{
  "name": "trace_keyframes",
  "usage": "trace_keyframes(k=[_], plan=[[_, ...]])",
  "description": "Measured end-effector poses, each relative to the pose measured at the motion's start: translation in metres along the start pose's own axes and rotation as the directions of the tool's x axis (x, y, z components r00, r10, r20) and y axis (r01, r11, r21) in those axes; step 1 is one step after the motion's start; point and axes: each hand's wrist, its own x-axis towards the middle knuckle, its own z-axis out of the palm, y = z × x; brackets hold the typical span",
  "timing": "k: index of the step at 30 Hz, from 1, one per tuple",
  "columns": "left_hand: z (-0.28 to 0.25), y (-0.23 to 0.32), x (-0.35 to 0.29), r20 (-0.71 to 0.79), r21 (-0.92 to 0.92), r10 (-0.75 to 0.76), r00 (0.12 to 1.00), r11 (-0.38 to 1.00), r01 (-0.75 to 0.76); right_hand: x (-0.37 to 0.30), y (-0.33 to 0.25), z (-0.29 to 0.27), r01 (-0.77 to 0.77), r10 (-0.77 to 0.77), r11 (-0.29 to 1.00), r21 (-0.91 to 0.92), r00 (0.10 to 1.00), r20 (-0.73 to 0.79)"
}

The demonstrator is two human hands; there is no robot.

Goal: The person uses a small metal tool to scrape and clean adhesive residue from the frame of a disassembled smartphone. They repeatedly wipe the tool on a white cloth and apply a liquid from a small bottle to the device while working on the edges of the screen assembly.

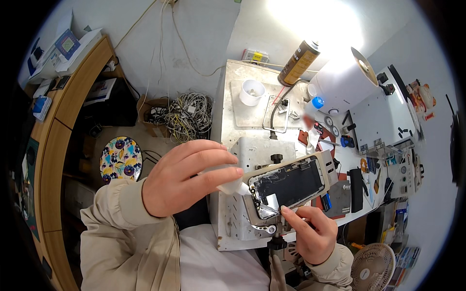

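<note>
Scuffed counter point(234, 72) carries the phone screen point(296, 184) at 5 o'clock, back bared, edge work apparently unfinished: left hand point(189, 177) grips white bottle point(230, 186), nozzle point(243, 189) at screen's 9 o'clock, right hand point(313, 234) narrowly pinching a seeming thin tool point(273, 210) at 7.

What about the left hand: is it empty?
No, the left hand grips a whitish bottle, its nozzle pointing at the left end of the phone assembly.
</note>
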Motion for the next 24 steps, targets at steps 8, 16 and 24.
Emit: trace_keyframes(k=[8,16,24], plan=[[0.017,-0.015,-0.013,-0.043,-0.308,-0.239,0.97,0.927,0.215,-0.003,-0.004,-0.001,0.097,-0.098,0.963,-0.253,0.995,0.011],[0.081,-0.093,-0.027,-0.103,-0.738,-0.658,0.746,0.553,0.387,-0.002,-0.003,0.004,0.042,-0.048,0.982,-0.184,0.998,-0.031],[0.13,-0.13,0.007,-0.113,-0.464,-0.54,0.834,0.771,0.436,-0.002,-0.003,0.003,0.035,-0.042,0.982,-0.187,0.999,-0.031]])
